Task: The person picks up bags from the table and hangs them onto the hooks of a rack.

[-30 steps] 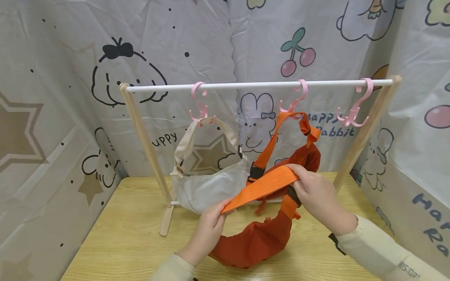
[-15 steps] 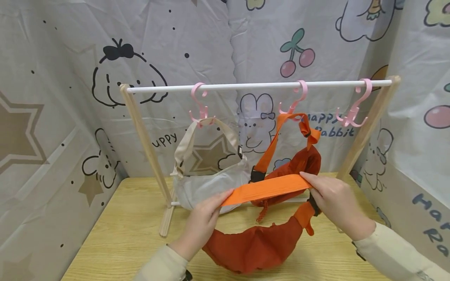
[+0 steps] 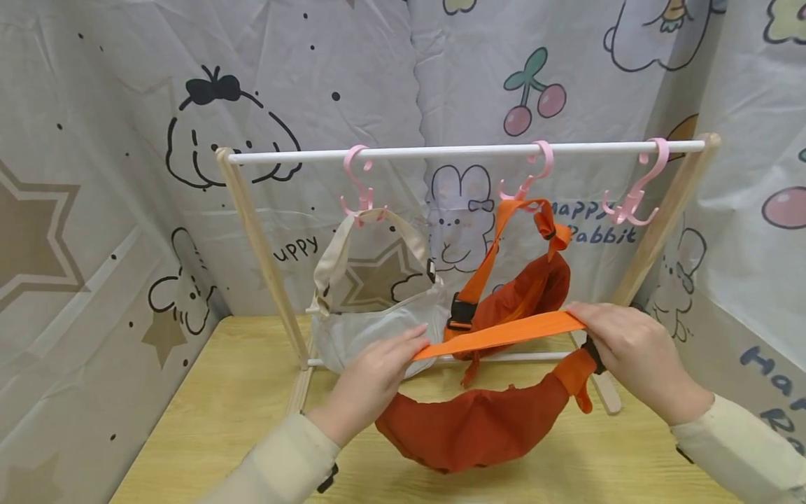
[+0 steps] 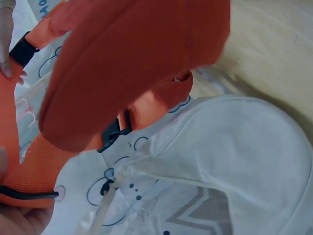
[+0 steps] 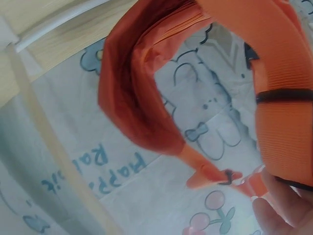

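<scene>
A rust-red waist bag [image 3: 478, 427] hangs from its orange strap [image 3: 504, 336] above the table, in front of the rack. My left hand [image 3: 378, 381] pinches the strap's left part; in the left wrist view, fingers and thumb [image 4: 24, 218] grip it beside a black slider. My right hand [image 3: 645, 357] holds the strap's right end close to a black buckle [image 3: 593, 353]. The strap is stretched between both hands. Behind it, a second rust-red waist bag [image 3: 529, 287] hangs by its orange strap from the middle pink hook [image 3: 525, 183].
A white bar [image 3: 441, 152] on wooden posts carries several pink hooks. A pale grey bag [image 3: 378, 329] hangs from the left hook [image 3: 360, 185]. The right hook [image 3: 636, 196] bears nothing. Printed curtains [image 3: 352, 63] surround the wooden table [image 3: 208, 420].
My right hand has moved rightward, away from the left hand, drawing the strap out straighter. The held bag has swung right and spread wider below. The hung bags stay on their hooks.
</scene>
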Demonstrator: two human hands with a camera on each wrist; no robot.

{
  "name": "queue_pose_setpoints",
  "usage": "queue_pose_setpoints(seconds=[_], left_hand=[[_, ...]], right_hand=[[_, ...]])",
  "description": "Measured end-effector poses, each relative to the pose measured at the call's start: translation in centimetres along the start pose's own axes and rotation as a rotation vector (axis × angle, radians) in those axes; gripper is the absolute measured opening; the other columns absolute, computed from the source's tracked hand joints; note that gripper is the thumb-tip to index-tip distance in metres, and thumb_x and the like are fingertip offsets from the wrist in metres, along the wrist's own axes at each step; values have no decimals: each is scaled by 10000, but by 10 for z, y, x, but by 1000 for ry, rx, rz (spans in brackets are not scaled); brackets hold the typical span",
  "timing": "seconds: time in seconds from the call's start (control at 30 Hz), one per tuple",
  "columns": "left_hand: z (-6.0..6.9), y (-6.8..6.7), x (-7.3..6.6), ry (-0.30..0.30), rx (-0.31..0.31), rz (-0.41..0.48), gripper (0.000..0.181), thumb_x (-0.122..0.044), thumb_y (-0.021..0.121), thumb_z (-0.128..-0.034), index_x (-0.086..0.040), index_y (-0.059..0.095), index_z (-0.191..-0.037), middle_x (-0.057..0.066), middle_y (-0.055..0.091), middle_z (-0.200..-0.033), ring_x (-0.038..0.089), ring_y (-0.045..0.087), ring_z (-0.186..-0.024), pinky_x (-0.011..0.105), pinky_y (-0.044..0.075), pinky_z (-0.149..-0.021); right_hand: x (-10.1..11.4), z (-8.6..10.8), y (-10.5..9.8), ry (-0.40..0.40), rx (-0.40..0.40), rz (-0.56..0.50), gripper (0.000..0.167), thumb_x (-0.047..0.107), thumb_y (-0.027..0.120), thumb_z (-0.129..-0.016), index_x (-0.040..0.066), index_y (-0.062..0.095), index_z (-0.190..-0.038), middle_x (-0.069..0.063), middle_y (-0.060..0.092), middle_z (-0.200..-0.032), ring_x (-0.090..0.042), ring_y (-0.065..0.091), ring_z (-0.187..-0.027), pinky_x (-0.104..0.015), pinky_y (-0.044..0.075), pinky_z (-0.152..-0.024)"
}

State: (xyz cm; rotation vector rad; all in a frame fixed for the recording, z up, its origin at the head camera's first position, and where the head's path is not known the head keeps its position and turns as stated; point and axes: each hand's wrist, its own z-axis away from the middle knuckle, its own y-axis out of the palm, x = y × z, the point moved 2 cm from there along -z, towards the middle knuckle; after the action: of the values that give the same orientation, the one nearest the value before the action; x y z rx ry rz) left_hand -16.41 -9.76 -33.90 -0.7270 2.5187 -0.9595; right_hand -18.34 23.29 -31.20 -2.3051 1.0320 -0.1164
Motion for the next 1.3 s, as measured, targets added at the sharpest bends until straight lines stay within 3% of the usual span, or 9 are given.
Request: queue_pose_setpoints(seconds=[0.17,0.47,0.6,0.73,0.93,1.3], left_hand=[[-12,1,-2,117,33,-21,227,-46,663,-876,-19,669,-1102,84,700,-1087,201,662,-1009,280,501,-899],[-25,4,-2,166,38,-38,190,-87,672,-872,-74,661,-1061,14,704,-984,155,666,-884,256,519,-808],[-31,7,-3,199,31,-87,163,-153,660,-897,-77,668,-1041,-5,703,-927,132,662,-820,245,520,-762],[-37,11,-4,201,40,-112,179,-156,724,-869,-83,672,-1023,-21,699,-863,119,644,-722,243,519,-681],[-45,16,-3,211,44,-99,190,-132,760,-847,-86,667,-1006,-37,674,-796,106,614,-636,234,503,-602],[-63,20,-1,215,55,-80,159,-122,751,-859,-94,668,-991,-28,680,-787,119,589,-606,235,499,-588]], right_hand=[[-9,1,-7,-8,6,9,481,306,348,-1075,-12,707,-1030,-141,714,-882,-309,665,-712,-447,509,-574],[-22,2,-12,-37,-9,17,487,301,352,-1072,-26,706,-1003,-150,693,-824,-320,641,-671,-440,490,-544],[-32,7,-17,-4,41,38,544,369,328,-1070,-13,709,-997,-150,700,-818,-322,643,-655,-452,501,-546],[-43,11,-22,43,85,25,583,448,328,-1046,15,713,-983,-126,703,-808,-296,644,-640,-448,501,-568],[-57,15,-28,21,109,4,582,473,333,-1032,39,716,-974,-107,708,-811,-274,655,-658,-436,493,-603],[-72,12,-31,6,101,22,587,470,332,-1038,32,715,-960,-126,708,-796,-298,661,-651,-440,490,-593]])
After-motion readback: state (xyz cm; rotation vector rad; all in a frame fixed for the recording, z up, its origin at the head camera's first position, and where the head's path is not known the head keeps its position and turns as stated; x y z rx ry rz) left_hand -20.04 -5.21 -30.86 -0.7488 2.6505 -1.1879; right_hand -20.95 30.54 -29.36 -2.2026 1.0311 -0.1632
